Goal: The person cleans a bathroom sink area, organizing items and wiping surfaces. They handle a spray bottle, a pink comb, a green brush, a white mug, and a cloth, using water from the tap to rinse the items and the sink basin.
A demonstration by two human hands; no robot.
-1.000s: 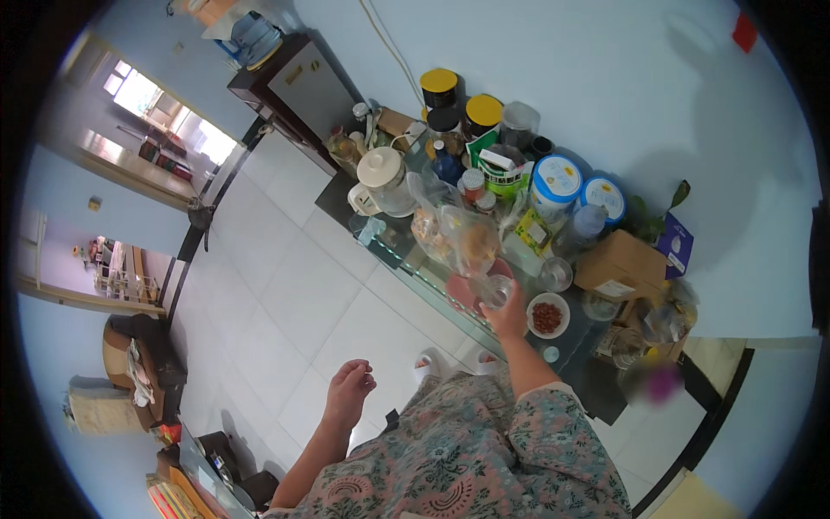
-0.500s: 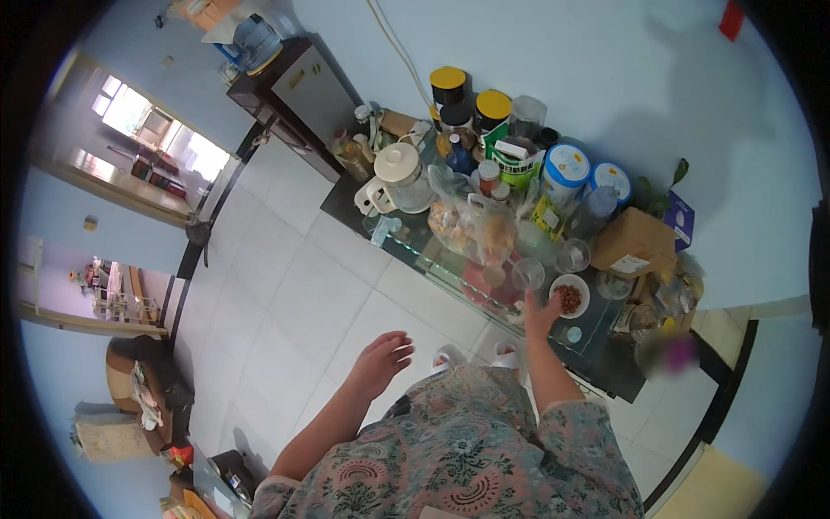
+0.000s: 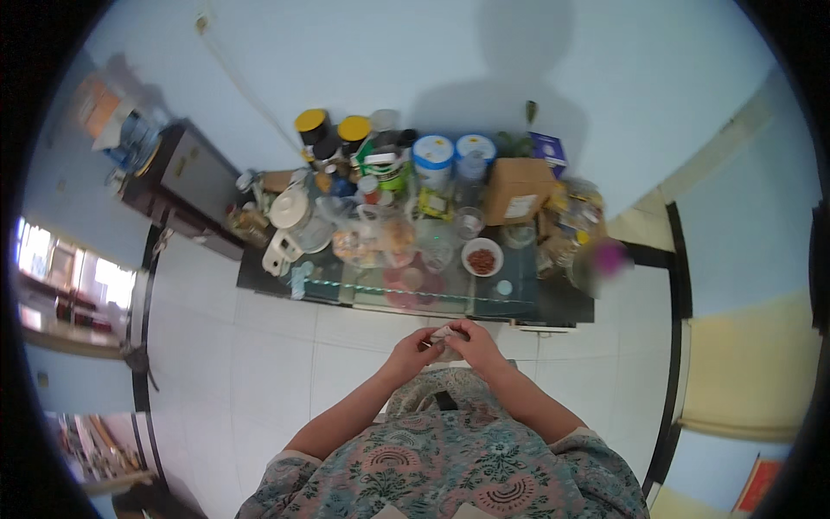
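My left hand (image 3: 410,354) and my right hand (image 3: 478,349) meet in front of my body, just off the near edge of the cabinet (image 3: 553,294). Between their fingers is a small, pale, crumpled piece (image 3: 443,332); its kind is too small to make out. Both hands are closed on it. Beyond them a white bowl (image 3: 494,246) with reddish-brown nuts or beans (image 3: 482,261) stands on the glass top. A pinkish-red round thing (image 3: 411,288) shows left of the bowl, by the front edge.
A glass kettle with a cream lid (image 3: 290,209), plastic bags of food (image 3: 359,245), blue-lidded tubs (image 3: 433,156), yellow-lidded jars (image 3: 354,131) and a cardboard box (image 3: 519,190) crowd the top. A dark cabinet (image 3: 186,186) holding a water jug stands left.
My right hand has drawn back from beside the bowl and joined my left hand, which moved in toward the middle. The view has turned to face the cabinet squarely.
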